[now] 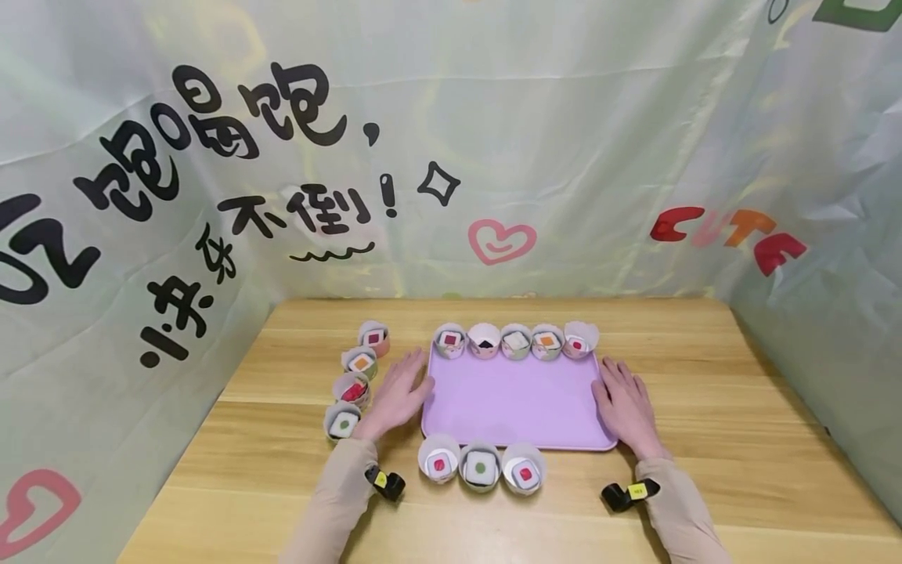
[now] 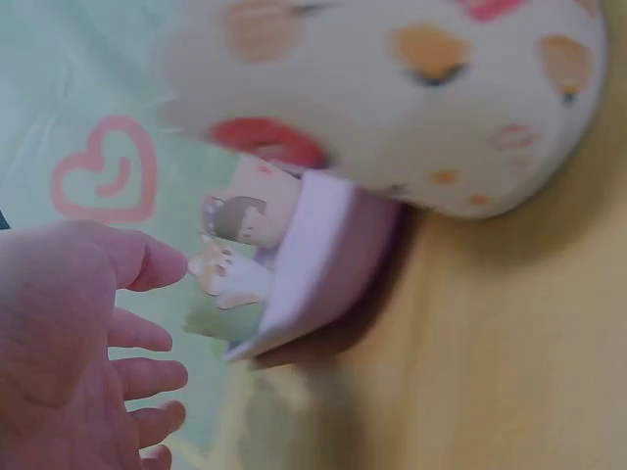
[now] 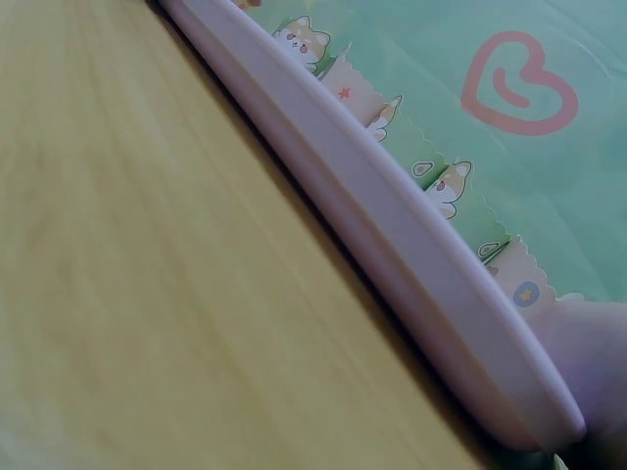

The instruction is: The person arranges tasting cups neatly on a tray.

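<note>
A lilac tray point(image 1: 517, 399) lies flat on the table. Against its left rim is my left hand point(image 1: 400, 395), fingers extended, thumb at the edge; in the left wrist view the same hand point(image 2: 69, 352) shows spread fingers holding nothing. My right hand point(image 1: 625, 403) rests along the right rim with fingers straight; only a blurred part of it enters the right wrist view beside the tray point(image 3: 392, 215). Several paper cups with toy sushi pieces line the far edge, among them a white-filled cup point(image 1: 516, 341). Three more, including a green-dotted one point(image 1: 481, 468), stand at the near edge.
Left of my left hand, several paper cups stand in a slanting column, the nearest holding a green-dotted piece point(image 1: 344, 424). A patterned cup point(image 2: 411, 88) looms close in the left wrist view. Printed cloth point(image 1: 578, 157) hangs behind and beside the wooden table point(image 1: 719, 407).
</note>
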A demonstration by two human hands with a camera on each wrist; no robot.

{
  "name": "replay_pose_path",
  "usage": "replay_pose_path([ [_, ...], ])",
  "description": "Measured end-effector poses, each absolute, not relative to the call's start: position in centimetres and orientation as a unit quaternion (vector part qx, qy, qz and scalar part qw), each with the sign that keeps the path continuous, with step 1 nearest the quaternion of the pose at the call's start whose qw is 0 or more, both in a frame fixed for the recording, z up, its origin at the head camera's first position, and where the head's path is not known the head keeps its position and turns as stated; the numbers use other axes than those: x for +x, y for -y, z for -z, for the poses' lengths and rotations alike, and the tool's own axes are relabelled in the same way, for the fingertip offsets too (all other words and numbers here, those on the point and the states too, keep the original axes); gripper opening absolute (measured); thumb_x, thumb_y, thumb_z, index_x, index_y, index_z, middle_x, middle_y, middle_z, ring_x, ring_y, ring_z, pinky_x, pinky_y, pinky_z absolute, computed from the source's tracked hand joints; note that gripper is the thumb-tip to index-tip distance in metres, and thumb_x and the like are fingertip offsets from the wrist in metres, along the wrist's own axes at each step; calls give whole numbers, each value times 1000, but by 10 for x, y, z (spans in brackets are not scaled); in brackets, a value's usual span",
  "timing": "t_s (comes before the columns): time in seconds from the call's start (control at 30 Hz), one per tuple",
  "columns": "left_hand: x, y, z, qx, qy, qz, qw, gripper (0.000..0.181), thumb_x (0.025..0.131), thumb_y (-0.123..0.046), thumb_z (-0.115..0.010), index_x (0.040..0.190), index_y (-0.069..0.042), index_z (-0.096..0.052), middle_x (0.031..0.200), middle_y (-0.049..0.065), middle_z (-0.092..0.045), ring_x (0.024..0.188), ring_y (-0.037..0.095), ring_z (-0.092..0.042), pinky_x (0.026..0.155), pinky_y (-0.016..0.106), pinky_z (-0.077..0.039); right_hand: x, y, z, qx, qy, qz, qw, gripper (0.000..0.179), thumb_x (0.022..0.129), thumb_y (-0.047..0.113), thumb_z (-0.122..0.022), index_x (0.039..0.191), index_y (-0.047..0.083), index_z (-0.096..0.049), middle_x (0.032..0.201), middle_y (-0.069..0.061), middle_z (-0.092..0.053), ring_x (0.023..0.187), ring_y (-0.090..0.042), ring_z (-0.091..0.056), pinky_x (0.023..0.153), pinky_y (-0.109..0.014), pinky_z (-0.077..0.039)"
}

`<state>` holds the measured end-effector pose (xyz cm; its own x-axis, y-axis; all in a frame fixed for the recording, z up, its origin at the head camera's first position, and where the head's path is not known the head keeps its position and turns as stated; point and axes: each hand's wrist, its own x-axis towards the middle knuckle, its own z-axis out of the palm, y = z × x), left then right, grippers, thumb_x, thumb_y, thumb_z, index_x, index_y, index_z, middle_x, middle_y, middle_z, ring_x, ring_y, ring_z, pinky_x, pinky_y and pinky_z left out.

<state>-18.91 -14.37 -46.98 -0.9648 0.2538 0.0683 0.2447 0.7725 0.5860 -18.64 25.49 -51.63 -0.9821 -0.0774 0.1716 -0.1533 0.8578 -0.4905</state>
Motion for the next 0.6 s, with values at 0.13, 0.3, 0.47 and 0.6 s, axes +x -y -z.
replay_pose_path([
  [0.13, -190, 149, 457, 140, -937, -319, -4, 61, 104, -26, -50, 155, 3, -33, 162, 23, -33, 151, 42, -30, 126, 57, -21, -187, -255, 518, 59, 962, -259, 70, 53, 107, 21, -36, 149, -11, -37, 157, -34, -30, 148, -54, -20, 121, -68, -12],
  [0.3, -191, 159, 445, 140, -938, -317, 1, 61, 104, -27, -51, 155, 2, -33, 161, 22, -36, 151, 42, -31, 126, 57, -23, -187, -255, 517, 57, 961, -262, 65, 54, 107, 22, -35, 150, -11, -36, 158, -34, -29, 149, -54, -18, 121, -68, -10],
  [0.47, -194, 174, 428, 146, -946, -291, 1, 64, 102, -27, -52, 156, 1, -30, 161, 24, -35, 150, 44, -30, 125, 59, -21, -187, -255, 516, 58, 961, -262, 66, 54, 107, 22, -36, 149, -11, -37, 158, -34, -29, 149, -54, -19, 121, -68, -11],
  [0.6, -205, 188, 415, 141, -951, -275, 4, 70, 99, -26, -55, 156, 4, -28, 156, 28, -41, 142, 45, -44, 122, 59, -30, -187, -255, 515, 58, 961, -262, 63, 54, 107, 22, -36, 149, -11, -37, 158, -34, -28, 149, -54, -18, 121, -68, -10],
])
